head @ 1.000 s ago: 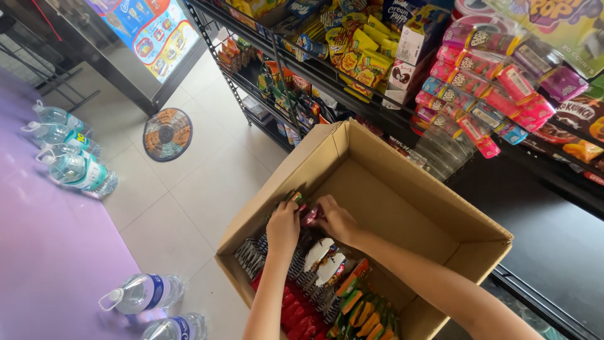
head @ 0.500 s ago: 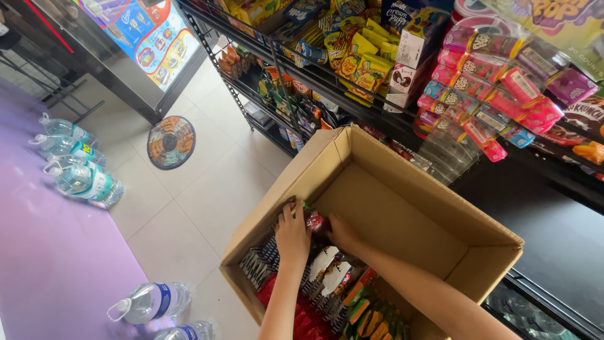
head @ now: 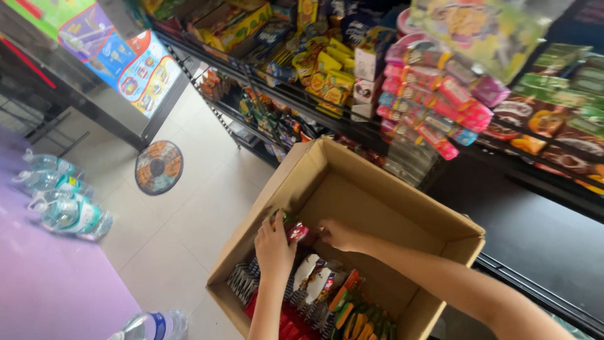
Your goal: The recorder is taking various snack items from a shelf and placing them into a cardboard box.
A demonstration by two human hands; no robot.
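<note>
Both my hands reach into an open cardboard box (head: 384, 208). My left hand (head: 274, 244) and my right hand (head: 338, 234) together grip a small red and green snack packet (head: 296, 230) just above the packed goods. Below them the box holds rows of snack packets (head: 314, 296): dark ones at the left, red ones in the middle, white ones, then orange and green ones at the right. The far half of the box shows its bare bottom.
Wire shelves (head: 352, 69) packed with sweets and snack packs run along the right and back. Water bottles (head: 66, 211) lie on a purple surface (head: 44, 283) at the left. A round printed disc (head: 158, 167) lies on the tiled floor.
The view shifted, so the box sits lower and further right. Both hands stay together on the small packet inside the box.
</note>
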